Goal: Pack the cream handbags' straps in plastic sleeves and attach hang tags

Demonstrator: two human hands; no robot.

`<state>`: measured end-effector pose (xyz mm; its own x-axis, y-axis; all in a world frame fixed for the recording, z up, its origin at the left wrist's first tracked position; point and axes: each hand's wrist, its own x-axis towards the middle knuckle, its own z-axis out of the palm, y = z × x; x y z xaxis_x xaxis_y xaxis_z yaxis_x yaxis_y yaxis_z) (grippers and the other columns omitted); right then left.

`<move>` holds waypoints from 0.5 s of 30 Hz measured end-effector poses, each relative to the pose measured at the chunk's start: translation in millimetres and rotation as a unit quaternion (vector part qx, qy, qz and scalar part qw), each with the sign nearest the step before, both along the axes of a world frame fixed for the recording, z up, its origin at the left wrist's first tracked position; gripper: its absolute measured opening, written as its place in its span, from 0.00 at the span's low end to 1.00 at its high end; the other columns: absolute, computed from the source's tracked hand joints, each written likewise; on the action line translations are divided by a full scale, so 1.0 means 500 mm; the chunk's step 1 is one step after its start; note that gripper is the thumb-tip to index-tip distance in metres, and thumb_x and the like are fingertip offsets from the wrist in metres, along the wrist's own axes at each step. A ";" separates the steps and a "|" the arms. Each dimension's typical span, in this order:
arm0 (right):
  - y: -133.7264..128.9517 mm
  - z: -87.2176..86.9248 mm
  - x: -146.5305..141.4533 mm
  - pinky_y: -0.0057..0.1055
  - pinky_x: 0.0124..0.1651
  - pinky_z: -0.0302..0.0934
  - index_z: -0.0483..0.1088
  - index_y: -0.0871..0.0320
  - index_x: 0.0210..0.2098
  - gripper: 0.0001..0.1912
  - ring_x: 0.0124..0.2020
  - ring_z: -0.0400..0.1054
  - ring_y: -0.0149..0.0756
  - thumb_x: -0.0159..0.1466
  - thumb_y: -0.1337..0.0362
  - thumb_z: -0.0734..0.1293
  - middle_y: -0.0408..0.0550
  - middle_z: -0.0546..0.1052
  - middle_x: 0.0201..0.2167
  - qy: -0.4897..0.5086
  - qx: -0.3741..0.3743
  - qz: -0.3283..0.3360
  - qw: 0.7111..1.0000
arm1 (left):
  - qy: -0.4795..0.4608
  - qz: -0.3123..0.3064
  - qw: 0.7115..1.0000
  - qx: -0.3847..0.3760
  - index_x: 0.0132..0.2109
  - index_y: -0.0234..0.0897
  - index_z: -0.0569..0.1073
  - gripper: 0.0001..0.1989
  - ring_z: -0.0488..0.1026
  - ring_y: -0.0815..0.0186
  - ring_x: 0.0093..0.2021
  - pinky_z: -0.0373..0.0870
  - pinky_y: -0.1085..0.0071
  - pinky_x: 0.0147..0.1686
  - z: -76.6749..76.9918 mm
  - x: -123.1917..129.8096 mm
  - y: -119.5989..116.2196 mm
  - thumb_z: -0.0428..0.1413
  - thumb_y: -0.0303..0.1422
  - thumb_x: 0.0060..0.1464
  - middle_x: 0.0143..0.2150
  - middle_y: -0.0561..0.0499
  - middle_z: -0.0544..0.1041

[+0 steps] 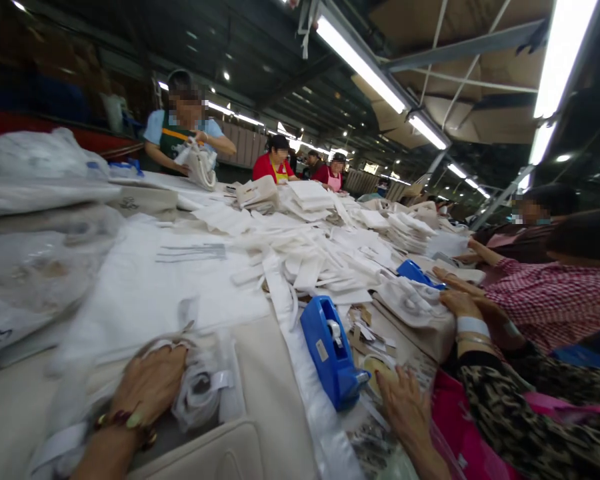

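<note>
My left hand (150, 380), with a beaded bracelet at the wrist, is curled over the upper edge of a cream bag (270, 380) lying in front of me. Its fingertips are partly hidden. Beside it a strap bundle (200, 393) is wrapped in thin white material and lies on the bag. My right hand (405, 403) is stretched out with its fingers apart, close to a roll of tape (377, 370); whether they touch, I cannot tell. A blue tape dispenser (330, 353) stands between the bag and that hand.
Loose white sheets (305, 260) are heaped along the table. Plastic-wrapped bags (40, 267) are stacked at left. Another blue dispenser (420, 273) stands by a co-worker's hands (463, 310) at right. Across the table, a person in a green apron (173, 137) handles a pale bag.
</note>
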<state>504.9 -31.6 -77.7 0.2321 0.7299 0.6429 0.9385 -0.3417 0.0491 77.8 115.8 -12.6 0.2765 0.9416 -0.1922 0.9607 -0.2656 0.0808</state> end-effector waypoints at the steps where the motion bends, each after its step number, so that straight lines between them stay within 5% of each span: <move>1: 0.007 0.011 -0.008 0.55 0.39 0.60 0.77 0.57 0.32 0.33 0.44 0.66 0.58 0.67 0.54 0.43 0.64 0.75 0.40 -0.021 0.029 0.005 0.999 | -0.003 0.006 1.000 0.002 0.42 0.31 0.71 0.19 0.72 0.51 0.47 0.63 0.58 0.44 0.002 0.001 -0.001 0.36 0.23 0.58 0.44 0.38 0.77; 4: 0.036 0.062 -0.087 0.44 0.42 0.62 0.74 0.60 0.35 0.24 0.39 0.68 0.47 0.68 0.52 0.53 0.59 0.75 0.37 -0.015 0.129 0.065 0.989 | -0.015 0.017 1.000 0.003 0.42 0.30 0.72 0.20 0.72 0.51 0.47 0.63 0.57 0.45 0.001 0.004 -0.002 0.36 0.22 0.57 0.44 0.38 0.76; 6: 0.070 0.085 -0.164 0.35 0.41 0.62 0.72 0.58 0.32 0.17 0.36 0.68 0.39 0.67 0.55 0.58 0.52 0.75 0.32 0.031 0.137 0.173 0.975 | -0.025 0.019 1.000 0.000 0.43 0.30 0.72 0.20 0.71 0.52 0.48 0.63 0.58 0.46 0.000 0.005 -0.002 0.35 0.21 0.57 0.45 0.38 0.75; 8: 0.122 0.084 -0.240 0.29 0.35 0.61 0.67 0.57 0.24 0.18 0.30 0.67 0.34 0.67 0.56 0.59 0.47 0.72 0.25 0.082 0.059 0.213 0.972 | -0.031 0.021 0.999 -0.005 0.43 0.30 0.72 0.21 0.72 0.54 0.48 0.63 0.59 0.46 -0.001 0.006 -0.002 0.35 0.21 0.57 0.45 0.38 0.75; 10: 0.187 0.066 -0.301 0.29 0.31 0.60 0.64 0.56 0.22 0.19 0.26 0.66 0.34 0.67 0.57 0.58 0.45 0.70 0.23 0.095 -0.049 0.176 0.979 | -0.034 0.025 0.999 -0.005 0.44 0.30 0.72 0.22 0.72 0.54 0.47 0.64 0.59 0.47 -0.003 0.006 -0.003 0.34 0.21 0.57 0.45 0.38 0.76; 15: 0.343 0.019 -0.372 0.33 0.38 0.63 0.70 0.60 0.35 0.04 0.36 0.71 0.41 0.60 0.72 0.64 0.53 0.76 0.34 0.071 -0.114 0.152 0.979 | -0.049 0.032 0.998 0.010 0.47 0.32 0.73 0.24 0.72 0.57 0.48 0.63 0.59 0.49 -0.031 0.002 0.000 0.35 0.20 0.56 0.46 0.41 0.76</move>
<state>318.8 140.0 -68.0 0.0574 0.8999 0.4324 0.9980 -0.0409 -0.0475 78.8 115.9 -28.1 0.2329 0.9612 -0.1478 0.9633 -0.2072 0.1708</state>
